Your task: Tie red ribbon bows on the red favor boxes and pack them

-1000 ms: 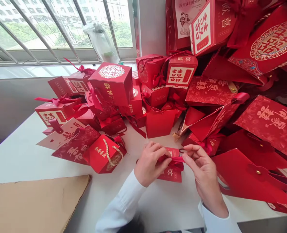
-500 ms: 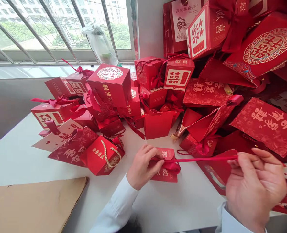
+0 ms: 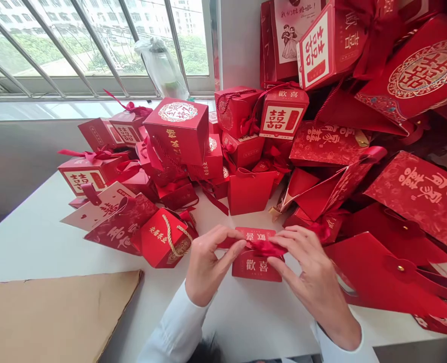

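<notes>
A small red gift box [image 3: 254, 264] with gold characters stands on the white table [image 3: 49, 242] in front of me. A red ribbon [image 3: 264, 247] lies bunched across its top. My left hand [image 3: 208, 264] pinches the ribbon's left end at the box's left top corner. My right hand [image 3: 309, 275] pinches the ribbon near the knot on the right side of the box top. Both sleeves are white.
A big heap of red gift boxes and bags [image 3: 321, 136] fills the back and right of the table. A rope-handled red box [image 3: 165, 242] lies left of my hands. Brown cardboard [image 3: 53, 312] covers the near left corner. A barred window [image 3: 75, 45] is behind.
Half a second ago my right hand had drawn the ribbon out far to the right. It has come back to the box top, where the ribbon is bunched. The left hand stayed at the box.
</notes>
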A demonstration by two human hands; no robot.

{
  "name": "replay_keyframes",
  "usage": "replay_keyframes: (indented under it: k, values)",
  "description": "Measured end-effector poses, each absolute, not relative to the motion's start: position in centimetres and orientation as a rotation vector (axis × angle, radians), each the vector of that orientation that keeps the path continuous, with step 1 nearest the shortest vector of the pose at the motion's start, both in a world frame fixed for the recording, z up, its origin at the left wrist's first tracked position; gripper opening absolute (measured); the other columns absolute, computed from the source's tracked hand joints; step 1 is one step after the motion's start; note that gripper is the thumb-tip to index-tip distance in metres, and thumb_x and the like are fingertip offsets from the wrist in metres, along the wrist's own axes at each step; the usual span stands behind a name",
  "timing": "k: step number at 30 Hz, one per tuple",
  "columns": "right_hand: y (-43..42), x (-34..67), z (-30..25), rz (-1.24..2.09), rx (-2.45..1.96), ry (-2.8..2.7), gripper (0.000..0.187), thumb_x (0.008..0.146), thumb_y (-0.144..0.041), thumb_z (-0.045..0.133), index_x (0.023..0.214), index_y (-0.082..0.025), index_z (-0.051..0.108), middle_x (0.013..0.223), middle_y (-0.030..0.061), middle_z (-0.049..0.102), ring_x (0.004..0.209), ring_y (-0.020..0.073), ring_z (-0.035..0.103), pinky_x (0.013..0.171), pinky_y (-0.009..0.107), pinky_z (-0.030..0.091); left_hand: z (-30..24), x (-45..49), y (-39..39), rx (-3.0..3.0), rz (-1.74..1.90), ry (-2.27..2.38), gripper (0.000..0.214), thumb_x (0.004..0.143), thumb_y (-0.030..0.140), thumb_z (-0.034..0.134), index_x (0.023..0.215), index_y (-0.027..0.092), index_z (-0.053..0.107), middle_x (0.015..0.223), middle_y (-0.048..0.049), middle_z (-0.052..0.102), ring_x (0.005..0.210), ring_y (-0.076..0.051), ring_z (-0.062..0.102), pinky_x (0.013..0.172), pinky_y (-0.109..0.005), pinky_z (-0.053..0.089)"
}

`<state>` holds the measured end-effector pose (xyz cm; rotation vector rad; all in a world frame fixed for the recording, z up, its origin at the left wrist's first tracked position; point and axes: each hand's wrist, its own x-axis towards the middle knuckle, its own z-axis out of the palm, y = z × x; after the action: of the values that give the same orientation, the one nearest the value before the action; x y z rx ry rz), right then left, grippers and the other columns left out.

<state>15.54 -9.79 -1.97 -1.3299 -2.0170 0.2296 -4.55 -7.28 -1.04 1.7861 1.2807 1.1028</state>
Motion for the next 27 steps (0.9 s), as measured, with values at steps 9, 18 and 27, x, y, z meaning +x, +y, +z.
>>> replay_keyframes:
  k: [9, 18, 27]
  values:
    - [-9.9, 15.5, -2.5, 0.249, -1.357, -1.927, 0.021, 0.087, -0.013, 0.046, 0.094, -0.024, 0.063, 0.087, 0.0032, 0.066, 0.089, 0.0216, 0.059, 0.076, 0.034, 0.050, -0.8, -6.4, -7.6, 1.310, 1.450, 1.428, 0.012, 0.083, 0.030, 0.062, 0.078, 0.019, 0.062, 0.073, 0.0015, 0.060, 0.069, -0.011, 0.055, 0.064, -0.020, 0.046]
    - [-11.5, 18.8, -1.2, 0.392, -1.262, -2.062, 0.019, 0.086, -0.018, 0.054, 0.100, -0.027, 0.064, 0.083, 0.0017, 0.066, 0.079, 0.0190, 0.061, 0.070, 0.030, 0.050, -0.3, -9.7, -8.0, 1.202, 1.829, 1.816, 0.012, 0.075, 0.021, 0.066, 0.085, 0.022, 0.060, 0.088, -0.0008, 0.058, 0.085, -0.016, 0.058, 0.073, -0.027, 0.050]
    - [-11.2, 17.0, -1.8, 0.601, -1.457, -1.983, 0.027, 0.088, -0.048, 0.056, 0.102, -0.027, 0.065, 0.072, -0.0007, 0.062, 0.066, 0.0165, 0.059, 0.059, 0.026, 0.048, 0.3, -6.1, -7.9, 2.367, 0.992, 1.340, 0.016, 0.086, 0.018, 0.056, 0.101, 0.022, 0.061, 0.101, -0.0061, 0.062, 0.092, -0.019, 0.060, 0.079, -0.031, 0.051]
